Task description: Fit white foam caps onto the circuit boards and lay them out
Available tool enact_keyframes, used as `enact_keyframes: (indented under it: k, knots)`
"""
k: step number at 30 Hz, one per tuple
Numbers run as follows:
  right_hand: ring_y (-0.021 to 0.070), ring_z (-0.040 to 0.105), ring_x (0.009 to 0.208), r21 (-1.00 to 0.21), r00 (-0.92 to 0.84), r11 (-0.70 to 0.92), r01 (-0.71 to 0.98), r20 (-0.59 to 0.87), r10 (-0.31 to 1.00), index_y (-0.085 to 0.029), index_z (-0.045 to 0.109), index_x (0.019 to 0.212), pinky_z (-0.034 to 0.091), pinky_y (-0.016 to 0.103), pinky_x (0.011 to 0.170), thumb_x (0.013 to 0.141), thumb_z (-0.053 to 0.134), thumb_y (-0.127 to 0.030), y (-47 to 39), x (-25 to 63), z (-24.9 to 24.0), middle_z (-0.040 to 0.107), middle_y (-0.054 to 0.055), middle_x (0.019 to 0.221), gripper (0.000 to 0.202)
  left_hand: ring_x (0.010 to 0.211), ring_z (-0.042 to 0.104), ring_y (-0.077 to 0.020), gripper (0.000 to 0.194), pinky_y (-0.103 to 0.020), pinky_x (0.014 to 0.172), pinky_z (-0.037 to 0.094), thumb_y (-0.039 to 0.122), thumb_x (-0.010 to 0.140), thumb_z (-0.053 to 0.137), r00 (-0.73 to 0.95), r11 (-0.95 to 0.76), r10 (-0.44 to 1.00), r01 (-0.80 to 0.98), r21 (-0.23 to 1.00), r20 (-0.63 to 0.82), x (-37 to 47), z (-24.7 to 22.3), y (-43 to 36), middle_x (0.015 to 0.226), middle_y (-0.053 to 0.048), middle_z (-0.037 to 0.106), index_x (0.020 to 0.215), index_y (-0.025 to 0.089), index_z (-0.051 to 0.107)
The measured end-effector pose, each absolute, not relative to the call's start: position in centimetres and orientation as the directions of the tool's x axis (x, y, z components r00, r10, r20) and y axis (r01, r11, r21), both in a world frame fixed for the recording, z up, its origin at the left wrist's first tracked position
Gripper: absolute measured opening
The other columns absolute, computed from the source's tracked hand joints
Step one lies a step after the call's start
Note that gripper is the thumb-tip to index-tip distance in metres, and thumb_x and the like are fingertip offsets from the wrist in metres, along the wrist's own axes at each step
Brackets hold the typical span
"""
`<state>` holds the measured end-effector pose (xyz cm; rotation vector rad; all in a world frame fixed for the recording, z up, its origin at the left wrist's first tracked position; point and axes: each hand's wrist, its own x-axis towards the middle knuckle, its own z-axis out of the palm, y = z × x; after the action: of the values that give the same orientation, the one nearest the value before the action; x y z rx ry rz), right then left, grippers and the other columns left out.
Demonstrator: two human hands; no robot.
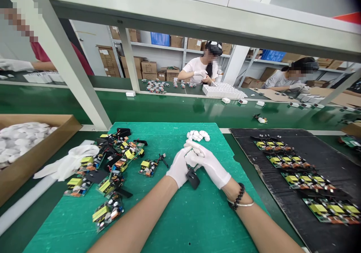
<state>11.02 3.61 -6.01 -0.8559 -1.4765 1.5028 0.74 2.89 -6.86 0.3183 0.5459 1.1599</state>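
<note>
My left hand (179, 166) and my right hand (210, 162), both in white gloves, meet over the green mat. Between them the fingers close on a white piece (191, 158), its exact kind partly hidden by the gloves. A black flap (193, 178) sticks out below it, towards me. Just beyond my fingertips lies a small cluster of white pieces (198, 135). To the left of my left hand rests a single circuit board (148, 168) with a yellow transformer and black leads. Further left is a loose heap of similar circuit boards (121, 157).
At the left stands a cardboard box (42, 159) of white pieces, with a spare white glove (72, 162) beside it. Rows of circuit boards (306, 179) lie on a black sheet (245, 144) at right. A green conveyor belt (169, 110) and a metal frame (93, 110) cross ahead; co-workers sit beyond.
</note>
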Motion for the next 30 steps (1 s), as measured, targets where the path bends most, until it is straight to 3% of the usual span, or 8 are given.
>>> enact_keyframes:
  k: [3,8,14,21,26,30]
  knots:
    - [0.0228,0.047,0.109,-0.992,-0.44,0.126,-0.013,0.119,0.89,-0.022,0.049,0.119,0.039,0.035,0.092,0.063,0.064,-0.022,3.35,10.91,-5.84,0.052,0.004,0.12,0.058,0.049,0.052,-0.0119,0.019,-0.024,0.05,0.041,0.026,0.074,0.048,0.319,0.363,0.931,-0.769,0.526,-0.176,0.67,-7.02,3.12,0.057,-0.003,0.057,0.059,0.015,0.052]
    - [0.0203,0.043,0.113,-0.943,-0.403,0.286,0.168,0.199,0.893,-0.025,0.044,0.123,0.033,0.037,0.098,0.065,0.058,-0.013,2.73,11.0,-6.24,0.046,0.004,0.126,0.061,0.053,0.055,-0.0125,0.011,-0.024,0.057,0.043,0.023,0.074,0.05,0.316,0.388,0.921,-0.805,0.449,-0.229,0.62,-7.31,3.25,0.06,-0.002,0.057,0.068,0.015,0.055]
    - [0.0207,0.048,0.109,-0.972,-0.398,0.212,0.101,0.156,0.904,-0.023,0.045,0.122,0.036,0.037,0.096,0.065,0.058,-0.013,2.86,10.81,-6.34,0.05,0.004,0.123,0.06,0.047,0.052,-0.0101,0.018,-0.022,0.052,0.042,0.025,0.075,0.048,0.332,0.414,0.91,-0.78,0.469,-0.25,0.86,-6.91,2.97,0.052,0.0,0.053,0.062,0.014,0.054]
    - [0.0205,0.047,0.11,-0.962,-0.325,0.243,0.128,0.191,0.926,-0.02,0.051,0.116,0.034,0.036,0.097,0.064,0.058,-0.014,2.71,10.49,-6.3,0.052,0.005,0.12,0.053,0.047,0.052,-0.0102,0.013,-0.021,0.049,0.04,0.023,0.073,0.051,0.283,0.381,0.923,-0.777,0.501,-0.262,1.06,-7.15,3.1,0.054,0.0,0.056,0.065,0.013,0.055]
    - [0.0189,0.054,0.094,-0.984,-0.392,0.166,0.061,0.13,0.911,-0.02,0.052,0.115,0.041,0.035,0.088,0.068,0.057,-0.022,3.03,10.91,-6.36,0.058,0.003,0.106,0.047,0.046,0.05,-0.0108,0.016,-0.023,0.048,0.038,0.024,0.072,0.051,0.24,0.335,0.941,-0.753,0.566,-0.238,0.93,-6.84,2.74,0.054,-0.001,0.057,0.061,0.014,0.055]
    - [0.0198,0.049,0.102,-0.986,-0.411,0.165,-0.004,0.152,0.899,-0.02,0.055,0.112,0.036,0.033,0.092,0.066,0.06,-0.021,3.27,11.2,-6.15,0.056,0.003,0.11,0.046,0.048,0.051,-0.0117,0.013,-0.024,0.051,0.039,0.024,0.07,0.053,0.247,0.33,0.944,-0.758,0.563,-0.221,0.9,-6.9,2.63,0.055,-0.001,0.057,0.061,0.014,0.055]
